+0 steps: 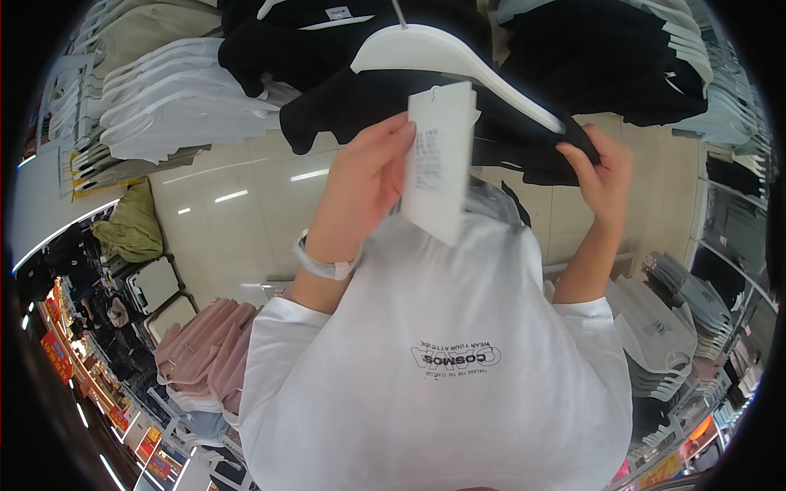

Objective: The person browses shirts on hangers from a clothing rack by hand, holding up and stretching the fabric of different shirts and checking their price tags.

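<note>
My left hand, with a pale band on its wrist, pinches a white hang tag at its left edge. Small print shows on the tag, too blurred to read. Behind it hangs a black garment on a white hanger. At the hanger's right end, my right hand is closed on the garment's shoulder or sleeve, thumb in front. The tag covers part of the garment's middle, and its lower part is hard to make out.
White tops hang in a row at upper left, black ones at upper right. Pink garments hang low on the left, and pale ones low on the right. Below is a beige tiled floor.
</note>
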A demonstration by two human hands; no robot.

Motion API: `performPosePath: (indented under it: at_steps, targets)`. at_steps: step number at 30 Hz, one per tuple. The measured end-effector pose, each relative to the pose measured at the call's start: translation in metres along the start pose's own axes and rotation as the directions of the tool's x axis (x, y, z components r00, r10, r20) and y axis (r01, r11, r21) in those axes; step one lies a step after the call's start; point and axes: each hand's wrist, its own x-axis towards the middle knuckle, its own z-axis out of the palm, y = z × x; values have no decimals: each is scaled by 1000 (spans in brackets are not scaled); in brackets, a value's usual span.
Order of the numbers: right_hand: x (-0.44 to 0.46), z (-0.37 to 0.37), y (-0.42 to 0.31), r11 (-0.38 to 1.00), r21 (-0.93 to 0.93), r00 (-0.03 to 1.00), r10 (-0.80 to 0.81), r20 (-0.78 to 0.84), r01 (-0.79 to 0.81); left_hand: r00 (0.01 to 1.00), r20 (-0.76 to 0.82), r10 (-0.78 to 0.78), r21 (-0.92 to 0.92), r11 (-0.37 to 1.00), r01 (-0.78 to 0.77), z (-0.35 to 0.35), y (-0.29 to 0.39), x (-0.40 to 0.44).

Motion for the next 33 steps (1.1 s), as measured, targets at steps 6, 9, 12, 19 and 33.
performPosePath:
  at_steps: [6, 9, 12, 19, 33]
  targets:
    - [3, -5, 3, 999, 27, 999, 29, -25, -29, 580, 810, -86, -457, 529, 715, -22, -20, 23]
    - [3, -8, 4, 1000, 4, 999, 27, -30, -26, 506, 862, -30, -447, 425, 787, -18, -23, 23]
    - [6, -9, 3, 1000, -1, 999, 1, -35, -1, 469, 883, -23, -414, 433, 801, -17, -21, 23]
    - [6, -10, -5, 999, -46, 1000, 13, -23, -14, 522, 851, -63, -368, 638, 676, -18, -11, 16]
    - [-25, -6, -30, 983, -72, 985, 168, -44, -171, 691, 670, -270, 63, 949, 310, -65, 10, 15]
